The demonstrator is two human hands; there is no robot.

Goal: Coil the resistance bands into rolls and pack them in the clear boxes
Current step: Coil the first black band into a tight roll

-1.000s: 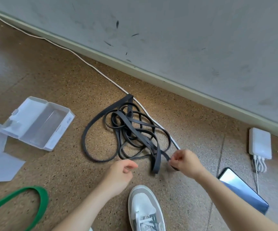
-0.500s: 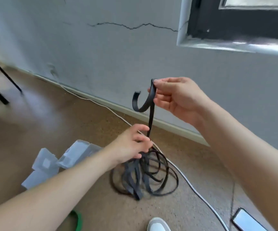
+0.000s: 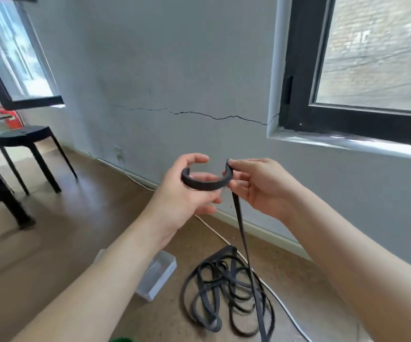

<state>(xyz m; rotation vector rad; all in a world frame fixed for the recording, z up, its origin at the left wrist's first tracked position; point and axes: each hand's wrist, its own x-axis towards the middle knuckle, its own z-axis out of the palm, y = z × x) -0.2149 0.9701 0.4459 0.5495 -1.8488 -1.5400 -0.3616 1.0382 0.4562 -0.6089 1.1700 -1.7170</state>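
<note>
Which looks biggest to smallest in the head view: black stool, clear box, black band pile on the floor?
1. black band pile
2. black stool, close behind; it stands farther off, so its true size is unsure
3. clear box, partly hidden by the left forearm

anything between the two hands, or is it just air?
Head view: the curled end of the black band spans the gap between the left hand and right hand; both hold it.
</note>
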